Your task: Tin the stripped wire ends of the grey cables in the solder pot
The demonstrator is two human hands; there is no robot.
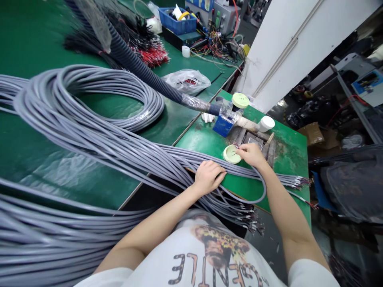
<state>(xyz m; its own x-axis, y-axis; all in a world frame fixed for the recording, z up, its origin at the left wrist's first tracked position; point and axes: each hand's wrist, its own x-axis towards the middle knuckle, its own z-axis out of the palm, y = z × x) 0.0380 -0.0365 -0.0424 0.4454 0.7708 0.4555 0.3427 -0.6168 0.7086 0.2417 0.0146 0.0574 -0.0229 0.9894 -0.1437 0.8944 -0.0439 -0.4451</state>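
Observation:
My right hand [250, 154] pinches the end of a grey cable, whose thin wires [235, 151] reach over a shallow pale-yellow round dish [229, 158]. Part of that cable end is hidden by the fingers. From this hand the cable bends back in a loop [264, 192] toward the bundle. My left hand [209, 175] lies over the bundle of grey cables [167, 159], its fingers curled down around some of them. Stripped cable ends with coloured wires [299, 181] stick out at the right, and more ends [249, 217] hang near my body.
A dark corrugated hose [143, 71] runs across to a blue box [224, 124] beside a soldering pot [253, 139]. A white cup [266, 124] and a yellow-lidded jar [240, 100] stand behind. Coiled cables [89, 99] cover the left table; a blue bin [178, 24] sits farther back.

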